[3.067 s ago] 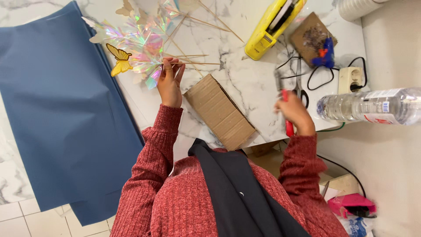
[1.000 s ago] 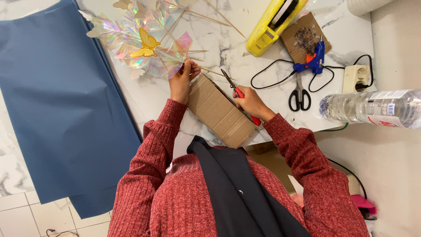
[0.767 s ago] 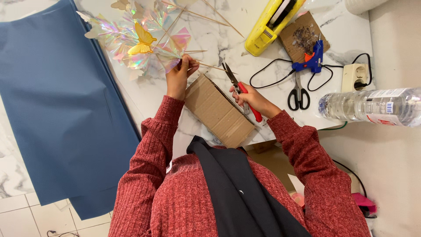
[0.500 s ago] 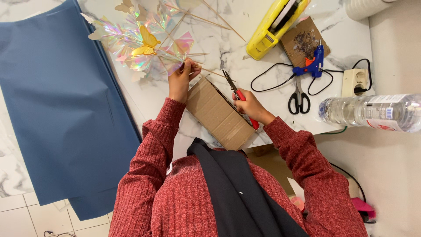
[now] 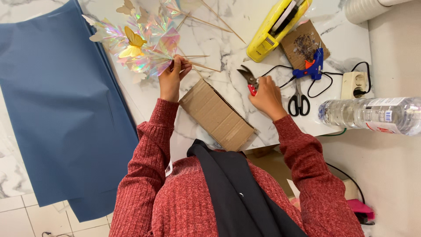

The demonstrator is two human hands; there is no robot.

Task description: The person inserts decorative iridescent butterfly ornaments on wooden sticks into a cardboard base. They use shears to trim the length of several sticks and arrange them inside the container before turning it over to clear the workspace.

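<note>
My left hand [image 5: 170, 79] grips a bundle of thin wooden sticks topped with iridescent foil decorations [image 5: 144, 46] and a gold paper butterfly [image 5: 131, 41], held just above the marble tabletop [image 5: 228, 48]. My right hand [image 5: 265, 94] is closed over the red handles of a pair of cutters [image 5: 247, 75], whose dark open blades point away from me and lie low on the table. Between my arms an open brown cardboard box [image 5: 217, 116] lies tilted at the table's near edge.
A large blue paper sheet [image 5: 57, 109] covers the left side. At the back right are a yellow tape dispenser [image 5: 274, 28], a blue glue gun [image 5: 311, 66] on a cardboard scrap, black scissors [image 5: 298, 98], a power socket [image 5: 354, 83] and a clear water bottle [image 5: 372, 115]. Loose sticks [image 5: 215, 22] lie at the back.
My right hand has carried the cutters away from the sticks to the right and down onto the table. My left hand still holds the bundle in about the same place.
</note>
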